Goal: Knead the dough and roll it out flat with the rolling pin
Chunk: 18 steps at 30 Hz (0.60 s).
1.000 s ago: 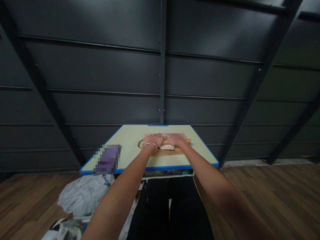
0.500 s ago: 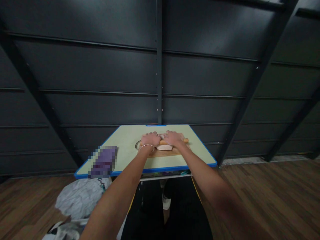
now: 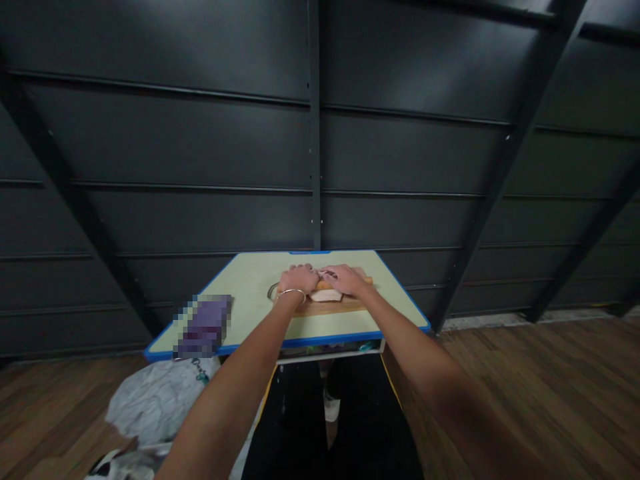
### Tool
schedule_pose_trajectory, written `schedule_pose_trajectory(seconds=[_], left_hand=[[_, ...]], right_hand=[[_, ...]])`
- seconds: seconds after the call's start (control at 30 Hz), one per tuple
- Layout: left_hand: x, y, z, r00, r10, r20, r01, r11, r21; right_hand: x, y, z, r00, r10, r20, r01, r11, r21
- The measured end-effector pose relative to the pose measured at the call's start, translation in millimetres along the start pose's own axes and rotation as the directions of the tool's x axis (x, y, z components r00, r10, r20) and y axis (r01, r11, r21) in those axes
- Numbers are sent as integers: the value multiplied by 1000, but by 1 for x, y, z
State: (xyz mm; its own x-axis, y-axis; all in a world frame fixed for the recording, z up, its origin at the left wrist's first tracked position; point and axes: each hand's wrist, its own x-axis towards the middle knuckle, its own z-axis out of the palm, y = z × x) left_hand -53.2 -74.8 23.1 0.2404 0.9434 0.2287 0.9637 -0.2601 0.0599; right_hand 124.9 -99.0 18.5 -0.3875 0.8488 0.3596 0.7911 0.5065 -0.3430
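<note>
A wooden rolling pin [image 3: 324, 285] lies crosswise over a flat pale pink slab [image 3: 326, 295], which looks like dough or clay. Under the slab is a wooden board [image 3: 333, 307]. My left hand [image 3: 299, 277], with a bracelet at its wrist, is curled over the left part of the pin. Toward the pin's right end, my right hand [image 3: 347, 279] rests with its fingers over it and pointing inward. Both palms hide much of the pin, and the fingertips are partly out of sight. A dark curved loop [image 3: 272, 291] sits just left of the board.
The pale tabletop [image 3: 255, 293] has a blue rim. A purple, pixel-blurred object [image 3: 203, 325] lies at its front left. Below hangs a shelf with small items. A crumpled light grey cloth or bag [image 3: 155, 400] is at lower left. A dark panelled wall [image 3: 240, 220] stands behind.
My right hand's fingers have shifted slightly nearer to me and toward my left hand. Both hands stay on the rolling pin. The whole view has shifted a little.
</note>
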Motion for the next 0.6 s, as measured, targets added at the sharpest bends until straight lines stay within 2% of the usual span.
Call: schedule_pose_trajectory(seconds=[0.17,0.27,0.43,0.6], left_hand=[[-2,1,2,998,-5,-68,5,1000,-2],[-4,4,-3,996,-46,-81,43,998,-39],[-5,8,-10,996,-92,-2,92,994,-54],[-3,7,-11,994,-92,52,94,995,-38]], right_hand=[[3,6,3,986,128,-105,-109,980,168],[5,9,-1,980,156,-124,-127,967,220],[9,10,-7,997,69,-23,-64,983,174],[15,15,2,999,8,33,-12,992,123]])
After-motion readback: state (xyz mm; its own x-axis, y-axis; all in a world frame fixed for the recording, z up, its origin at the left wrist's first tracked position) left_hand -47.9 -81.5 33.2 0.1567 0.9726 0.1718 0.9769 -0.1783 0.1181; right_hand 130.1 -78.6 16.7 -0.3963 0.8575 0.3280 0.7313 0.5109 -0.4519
